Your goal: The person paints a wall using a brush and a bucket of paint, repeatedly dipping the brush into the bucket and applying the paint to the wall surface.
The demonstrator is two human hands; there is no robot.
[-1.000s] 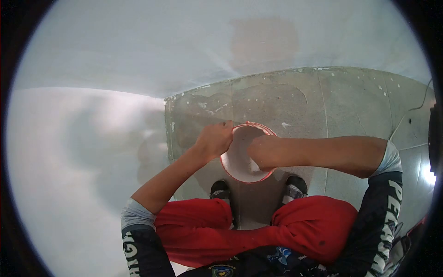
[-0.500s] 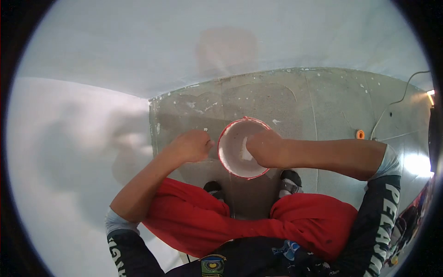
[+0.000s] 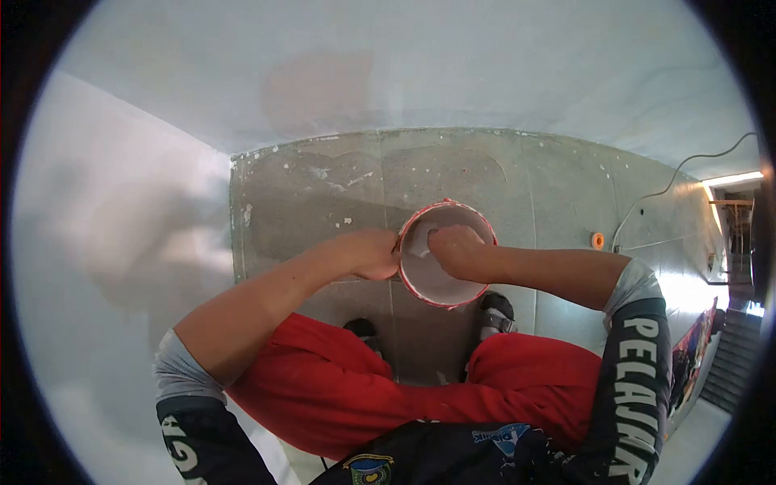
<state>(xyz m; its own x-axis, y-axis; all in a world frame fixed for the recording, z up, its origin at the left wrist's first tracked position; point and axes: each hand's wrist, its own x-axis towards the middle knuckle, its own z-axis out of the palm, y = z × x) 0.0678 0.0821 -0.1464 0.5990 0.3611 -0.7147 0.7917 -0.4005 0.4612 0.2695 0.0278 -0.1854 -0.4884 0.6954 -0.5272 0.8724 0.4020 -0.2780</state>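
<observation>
A round white bucket point(image 3: 416, 279) with a red, paint-crusted rim stands between and just beyond my feet. Its inside is coated in something pale. My left hand point(image 3: 377, 254) is closed at the left side of the rim, its fingertips partly hidden against it. Down inside the bucket's mouth is my right hand point(image 3: 459, 252), fingers curled. A pale patch shows beside those fingers, but whatever they hold is hidden.
White walls point(image 3: 420, 73) meet at a corner ahead and to the left. The grey tiled floor point(image 3: 323, 182) carries white spatters. An orange ring-shaped roll point(image 3: 597, 241) and a cable point(image 3: 659, 194) lie to the right, with a doorway beyond.
My left hand has moved right, from beside the bucket to its rim. The bucket sits a little further right over the floor. My right hand stays inside it, and the view has turned right.
</observation>
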